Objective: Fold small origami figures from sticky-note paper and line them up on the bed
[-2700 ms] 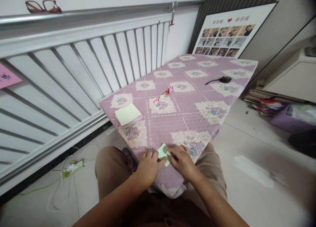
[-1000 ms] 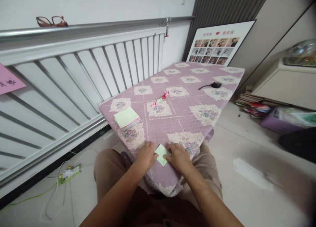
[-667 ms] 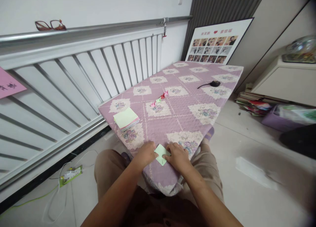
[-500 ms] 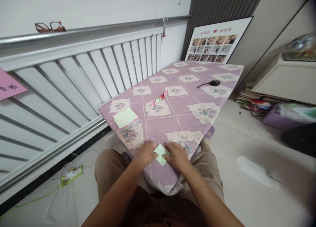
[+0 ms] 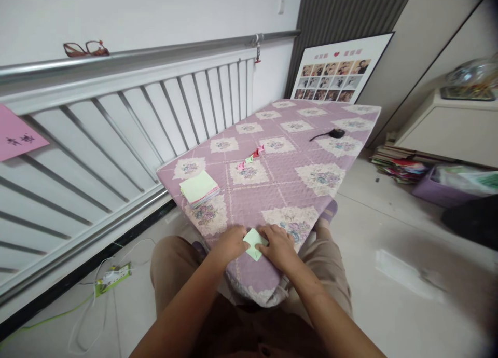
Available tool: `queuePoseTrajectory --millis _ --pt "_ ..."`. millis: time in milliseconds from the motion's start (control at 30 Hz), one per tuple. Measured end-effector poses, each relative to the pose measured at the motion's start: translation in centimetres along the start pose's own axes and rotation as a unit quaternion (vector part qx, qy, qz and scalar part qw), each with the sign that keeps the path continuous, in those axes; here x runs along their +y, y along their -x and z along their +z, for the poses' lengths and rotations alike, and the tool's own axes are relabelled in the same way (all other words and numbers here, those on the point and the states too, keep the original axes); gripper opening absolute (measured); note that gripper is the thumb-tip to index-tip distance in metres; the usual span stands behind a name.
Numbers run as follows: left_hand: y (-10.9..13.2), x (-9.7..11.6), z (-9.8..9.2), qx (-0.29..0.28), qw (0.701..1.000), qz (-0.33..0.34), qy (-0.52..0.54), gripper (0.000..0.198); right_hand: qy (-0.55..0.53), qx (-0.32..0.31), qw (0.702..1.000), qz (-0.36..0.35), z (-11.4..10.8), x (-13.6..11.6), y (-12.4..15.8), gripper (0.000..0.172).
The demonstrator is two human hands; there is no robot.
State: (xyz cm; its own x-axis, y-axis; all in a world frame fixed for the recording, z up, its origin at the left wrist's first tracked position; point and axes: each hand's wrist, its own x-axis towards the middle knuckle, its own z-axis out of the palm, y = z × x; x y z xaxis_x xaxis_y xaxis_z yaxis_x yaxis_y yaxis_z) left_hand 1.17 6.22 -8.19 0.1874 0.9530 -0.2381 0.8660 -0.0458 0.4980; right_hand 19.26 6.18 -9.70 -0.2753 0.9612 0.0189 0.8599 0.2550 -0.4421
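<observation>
A light green paper square, turned like a diamond and showing crease lines, lies at the near end of the cloth-covered table. My left hand grips its left corner, the thumb on top. At the opposite corner my right hand holds it too, thumb pressing the paper and fingers curled along the edge. A stack of coloured paper, light green on top, rests left of my hands. Farther off, several small folded paper pieces in pink, green and red sit in a row.
A black object with a thin tail lies on the table's far right. A white railing runs along the left, with glasses on its ledge. A power strip with cables is on the floor. A purple bin stands right.
Both hands stay on the green paper with hardly any movement. The camera view has tilted slightly, so the background sits a little lower.
</observation>
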Motion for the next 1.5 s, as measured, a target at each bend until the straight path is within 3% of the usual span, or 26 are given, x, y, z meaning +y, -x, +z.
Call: queuePoseTrajectory --millis 167,433,633,767,867,967,1067,1267,1500 --pt "0.5 0.1 0.1 0.020 1.000 0.010 0.022 0.009 -0.006 0.002 1.000 -0.014 0.0 0.1 0.1 0.048" --pt "1.4 0.0 0.2 0.044 0.993 0.016 0.105 0.008 -0.092 -0.005 0.993 -0.077 -0.7 0.0 -0.1 0.007" --pt "2.6 0.2 -1.5 0.109 0.982 0.056 0.141 0.016 -0.134 -0.029 0.978 -0.154 -2.0 -0.9 -0.8 0.007" --pt "3.3 -0.1 -2.1 0.171 0.975 0.137 0.036 0.014 -0.067 0.068 0.974 -0.208 -2.2 -1.7 -0.9 0.008" --pt "3.6 -0.7 -1.1 0.204 0.958 0.179 -0.096 0.014 0.009 0.141 0.956 -0.256 -1.4 -1.8 -0.4 0.009" --pt "4.1 -1.4 0.9 0.209 0.939 0.197 -0.190 0.013 0.043 0.153 0.948 -0.277 -0.2 -1.2 0.3 0.009" --pt "4.8 -2.0 2.7 0.196 0.932 0.208 -0.224 0.015 0.058 0.117 0.950 -0.283 0.9 -0.3 1.3 0.008" --pt "6.4 -2.1 3.9 0.168 0.959 0.170 -0.154 0.009 -0.006 0.045 0.963 -0.267 1.1 0.6 2.9 0.008" --pt "7.2 -1.6 3.8 0.208 0.977 0.034 -0.015 0.008 -0.072 0.061 0.975 -0.201 0.8 0.6 3.1 0.005"
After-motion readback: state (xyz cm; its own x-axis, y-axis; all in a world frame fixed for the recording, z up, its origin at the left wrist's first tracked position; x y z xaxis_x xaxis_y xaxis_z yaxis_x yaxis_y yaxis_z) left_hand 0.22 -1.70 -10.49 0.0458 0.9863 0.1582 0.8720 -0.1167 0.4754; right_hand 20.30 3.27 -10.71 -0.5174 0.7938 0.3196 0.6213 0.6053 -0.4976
